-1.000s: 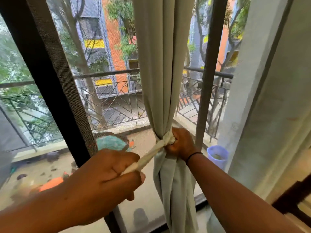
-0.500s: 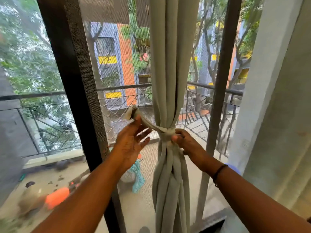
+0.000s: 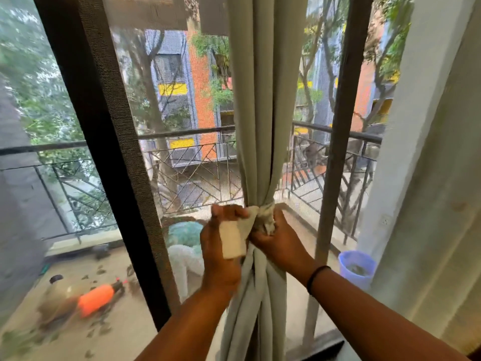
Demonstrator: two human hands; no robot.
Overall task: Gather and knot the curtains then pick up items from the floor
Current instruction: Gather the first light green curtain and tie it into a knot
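From our head camera, the single view on offer, one pale grey-green fabric curtain point(image 3: 263, 100) hangs gathered into a column in front of a mesh-screened balcony window. One cream cloth tie strip point(image 3: 265, 213) is wrapped around the curtain at its narrowest point, pinching the folds together, and the fabric flares again below it.

We see two bare hands at the tie. The left hand point(image 3: 221, 256) is just left of the curtain, its fingers closed around the flat loose end of the strip, which lies across the palm side of the hand. The right hand point(image 3: 278, 243) is pressed against the gathered fabric right at the wrap, fingers curled and clamped on the bunched cloth at the knot. One thin black band point(image 3: 316, 278) circles the right wrist. The two hands touch or nearly touch at the curtain.

Two dark vertical window frame bars stand either side of the curtain, a wide one point(image 3: 104, 152) to the left and a narrower one point(image 3: 341, 126) to the right. Beyond the mesh runs one black metal balcony railing point(image 3: 187, 131). On the balcony floor we count one lilac plastic bucket point(image 3: 358, 268) at right and one orange bottle-shaped object point(image 3: 96, 299) lying at left, blurred. A second pale curtain point(image 3: 442, 204) hangs at the right edge.
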